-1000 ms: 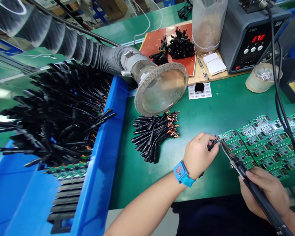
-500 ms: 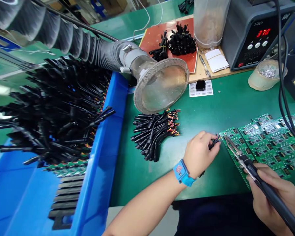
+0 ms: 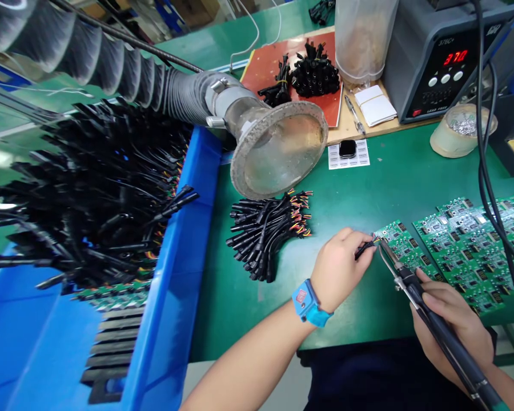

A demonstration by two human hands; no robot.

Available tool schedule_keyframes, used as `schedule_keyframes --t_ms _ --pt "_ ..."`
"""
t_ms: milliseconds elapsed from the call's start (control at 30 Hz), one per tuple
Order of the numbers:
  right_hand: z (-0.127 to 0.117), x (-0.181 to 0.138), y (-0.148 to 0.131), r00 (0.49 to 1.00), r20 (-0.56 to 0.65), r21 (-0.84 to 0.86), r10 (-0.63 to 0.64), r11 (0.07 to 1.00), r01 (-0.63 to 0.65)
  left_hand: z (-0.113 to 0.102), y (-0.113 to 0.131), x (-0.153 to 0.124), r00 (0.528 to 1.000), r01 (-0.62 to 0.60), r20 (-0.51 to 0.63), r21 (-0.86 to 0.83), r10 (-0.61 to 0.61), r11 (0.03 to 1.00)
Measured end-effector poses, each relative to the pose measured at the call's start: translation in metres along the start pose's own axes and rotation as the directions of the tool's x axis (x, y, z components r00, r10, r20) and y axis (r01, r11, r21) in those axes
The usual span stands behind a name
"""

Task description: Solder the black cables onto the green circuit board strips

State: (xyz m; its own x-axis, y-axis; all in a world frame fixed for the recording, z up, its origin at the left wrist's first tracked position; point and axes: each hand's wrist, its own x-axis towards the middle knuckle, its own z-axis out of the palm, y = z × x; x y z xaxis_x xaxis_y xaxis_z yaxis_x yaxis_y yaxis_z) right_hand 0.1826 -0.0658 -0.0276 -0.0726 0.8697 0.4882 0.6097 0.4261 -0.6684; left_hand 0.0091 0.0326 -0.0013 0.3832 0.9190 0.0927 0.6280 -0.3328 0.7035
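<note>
My left hand (image 3: 340, 260), with a blue wrist strap (image 3: 310, 302), pinches a black cable (image 3: 365, 246) whose thin coloured wire ends meet the corner of a green circuit board strip (image 3: 405, 242). My right hand (image 3: 452, 325) is closed around a soldering iron (image 3: 432, 314). The iron's tip and a thin metal tube beside it point at the wire ends by the board's corner; whether the tip touches them I cannot tell. A fan of black cables (image 3: 261, 237) with bared coloured ends lies left of my hands.
A blue bin (image 3: 175, 279) heaped with black cables stands at left. Above the table hangs a fume extractor hood (image 3: 282, 148). More circuit boards (image 3: 471, 245) lie at right, under hanging black cords (image 3: 484, 142). The soldering station (image 3: 445, 63) reads 370 at the back.
My right hand and the soldering iron have moved left, the tip coming closer to the wire ends. The board strip has shifted left, apart from the other boards, and my left hand moved slightly left with the cable.
</note>
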Motion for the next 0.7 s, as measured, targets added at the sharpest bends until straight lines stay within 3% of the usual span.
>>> schedule_keyframes --t_ms 700 --pt "0.0021 0.0014 -0.0027 1.000 -0.004 -0.040 -0.007 0.999 0.007 0.0052 -0.0006 -0.0015 0.998 0.041 -0.037 -0.016 -0.041 0.999"
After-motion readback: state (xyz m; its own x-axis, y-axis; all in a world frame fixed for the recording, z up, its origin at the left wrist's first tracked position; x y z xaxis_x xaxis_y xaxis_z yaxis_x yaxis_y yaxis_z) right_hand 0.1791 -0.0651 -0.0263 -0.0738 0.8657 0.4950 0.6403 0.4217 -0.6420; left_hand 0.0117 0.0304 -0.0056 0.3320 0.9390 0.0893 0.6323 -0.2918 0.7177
